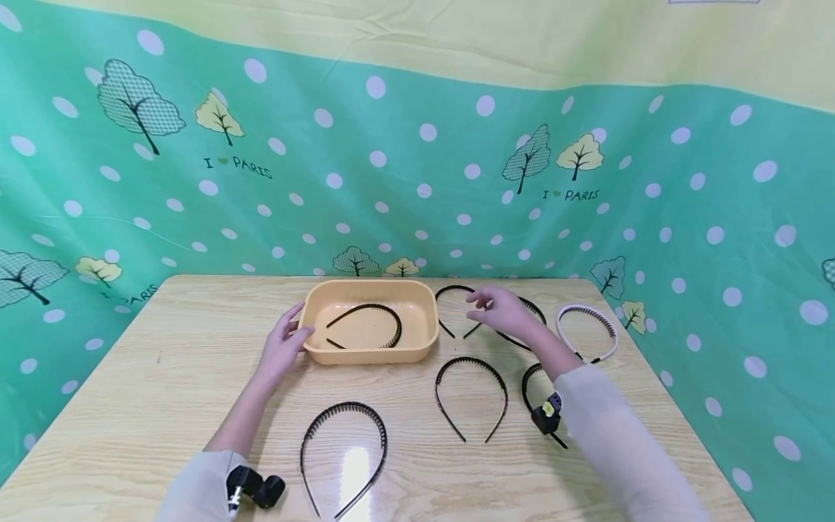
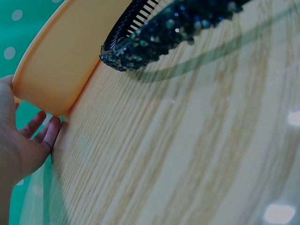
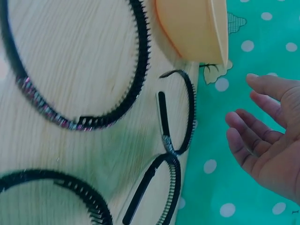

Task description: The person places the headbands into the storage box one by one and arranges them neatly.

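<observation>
My left hand (image 1: 282, 349) grips the left end of a shallow peach plastic basin (image 1: 372, 356), with the thumb over its rim and the fingers outside. A black toothed headband (image 1: 400, 326) lies in the basin. In the right wrist view, my right hand (image 3: 274, 136) holds nothing, its fingers spread and slightly bent. In the head view it is over the back right of the table, between a black headband (image 1: 457, 288) and another black one (image 1: 536, 308) that it partly covers. A white headband (image 1: 612, 330) lies further right.
Nearer me on the wooden table (image 1: 196, 348) lie a black headband (image 1: 471, 359) in the middle and a glittery dark one (image 1: 352, 405) at the front. Another black headband (image 1: 525, 384) is partly hidden under my right forearm. A green dotted cloth (image 1: 417, 167) hangs behind.
</observation>
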`<state>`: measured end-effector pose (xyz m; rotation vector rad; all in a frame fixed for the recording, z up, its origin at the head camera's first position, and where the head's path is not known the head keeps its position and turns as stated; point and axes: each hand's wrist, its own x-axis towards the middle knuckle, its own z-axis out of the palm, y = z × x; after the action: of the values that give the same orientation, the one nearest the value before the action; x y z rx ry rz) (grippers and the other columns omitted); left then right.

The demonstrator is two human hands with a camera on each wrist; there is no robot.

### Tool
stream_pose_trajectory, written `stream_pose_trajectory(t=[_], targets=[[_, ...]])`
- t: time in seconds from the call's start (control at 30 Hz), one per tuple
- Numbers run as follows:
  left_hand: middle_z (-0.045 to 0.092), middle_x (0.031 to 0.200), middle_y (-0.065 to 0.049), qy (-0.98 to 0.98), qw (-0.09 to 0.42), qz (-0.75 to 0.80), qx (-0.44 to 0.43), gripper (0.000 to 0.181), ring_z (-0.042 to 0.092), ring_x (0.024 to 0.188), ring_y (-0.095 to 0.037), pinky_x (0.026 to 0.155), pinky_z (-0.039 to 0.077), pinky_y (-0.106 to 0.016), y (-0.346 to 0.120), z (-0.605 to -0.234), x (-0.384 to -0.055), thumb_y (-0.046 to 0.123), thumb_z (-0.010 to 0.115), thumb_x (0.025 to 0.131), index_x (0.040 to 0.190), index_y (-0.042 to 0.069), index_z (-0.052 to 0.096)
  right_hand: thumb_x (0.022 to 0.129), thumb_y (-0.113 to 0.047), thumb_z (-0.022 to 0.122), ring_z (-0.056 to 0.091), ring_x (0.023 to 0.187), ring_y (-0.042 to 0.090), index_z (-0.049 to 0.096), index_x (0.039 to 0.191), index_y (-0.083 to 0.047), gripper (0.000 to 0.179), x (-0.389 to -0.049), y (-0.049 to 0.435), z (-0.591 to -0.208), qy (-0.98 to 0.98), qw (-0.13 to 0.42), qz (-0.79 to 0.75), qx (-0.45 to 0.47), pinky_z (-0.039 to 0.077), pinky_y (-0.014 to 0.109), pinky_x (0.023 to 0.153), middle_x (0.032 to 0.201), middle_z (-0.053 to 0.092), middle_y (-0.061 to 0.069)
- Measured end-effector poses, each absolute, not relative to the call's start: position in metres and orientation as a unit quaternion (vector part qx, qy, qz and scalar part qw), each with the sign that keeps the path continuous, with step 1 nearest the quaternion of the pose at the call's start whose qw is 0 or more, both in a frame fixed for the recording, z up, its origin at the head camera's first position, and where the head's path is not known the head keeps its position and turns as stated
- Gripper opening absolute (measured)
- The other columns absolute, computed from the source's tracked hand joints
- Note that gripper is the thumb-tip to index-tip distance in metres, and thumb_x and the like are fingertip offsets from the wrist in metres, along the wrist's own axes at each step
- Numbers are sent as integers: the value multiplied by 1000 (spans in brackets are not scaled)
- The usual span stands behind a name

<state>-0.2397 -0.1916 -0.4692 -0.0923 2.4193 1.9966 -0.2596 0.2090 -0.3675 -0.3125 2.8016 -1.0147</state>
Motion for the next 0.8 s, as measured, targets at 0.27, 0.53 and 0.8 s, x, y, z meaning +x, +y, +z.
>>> stream_pose_trajectory(t=[0.27,0.53,0.8], targets=[[43,132,-29,775,2,631,-26,60,52,112,-35,71,52,-16,-187,-457,-232,15,49,95,149,16,23,88,-20,65,58,90,23,62,116,-7,32,-255,228,-370,936,79,-321,-119,50,32,71,103,60,12],[44,132,-29,771,4,636,-29,61,50,113,-38,71,52,-15,-186,-452,-230,14,50,95,149,15,24,87,-22,65,58,94,26,62,115,-4,33,-252,247,-380,941,87,-308,-107,51,33,72,108,60,17],[45,131,-26,778,-4,628,-27,61,52,112,-34,72,52,-16,-190,-469,-237,18,50,95,149,20,24,84,-29,68,60,89,27,63,110,-2,37,-249,265,-390,933,74,-319,-151,52,33,69,100,62,18]])
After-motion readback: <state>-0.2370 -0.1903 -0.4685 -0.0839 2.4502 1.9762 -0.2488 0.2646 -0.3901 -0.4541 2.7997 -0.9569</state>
